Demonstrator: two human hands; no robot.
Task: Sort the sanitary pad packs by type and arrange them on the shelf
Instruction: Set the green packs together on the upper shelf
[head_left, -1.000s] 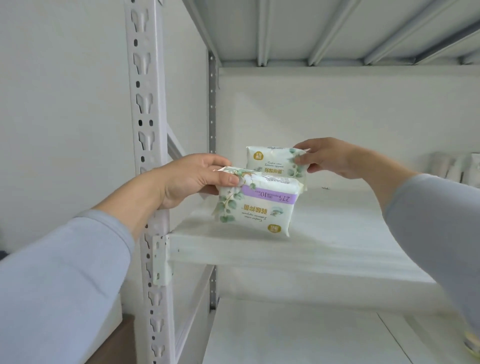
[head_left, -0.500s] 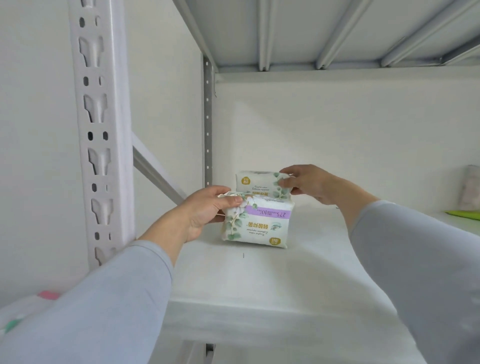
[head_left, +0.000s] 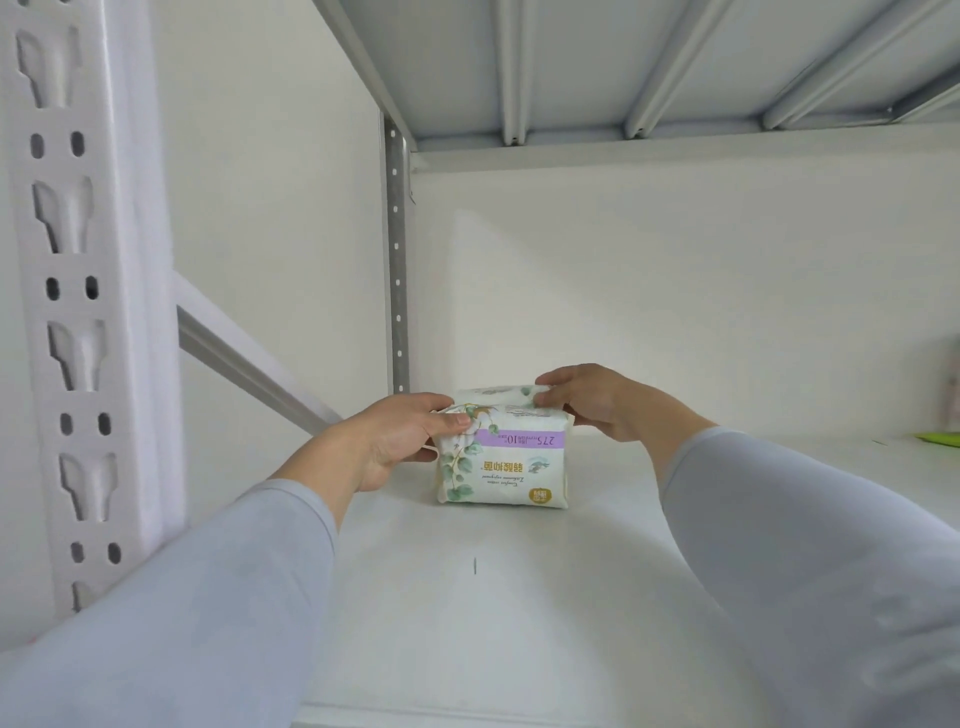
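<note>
A white sanitary pad pack (head_left: 503, 465) with green leaves and a purple band stands upside down on the white shelf (head_left: 467, 597), near its back left corner. My left hand (head_left: 400, 439) grips its upper left corner between thumb and fingers. A second pack of the same print (head_left: 496, 393) stands right behind it, mostly hidden, with only its top edge showing. My right hand (head_left: 597, 402) pinches that top edge at the right.
The perforated front upright (head_left: 78, 312) rises at the left, with a diagonal brace (head_left: 249, 371) and the rear post (head_left: 397, 270) behind it. The upper shelf's ribbed underside (head_left: 623, 67) hangs overhead. At the far right edge stand another pack (head_left: 950, 384) and a green item (head_left: 940, 439).
Both hands carried the two packs from the shelf's front edge deeper in and lowered them. The front pack now stands on the shelf, with the rear pack close behind it.
</note>
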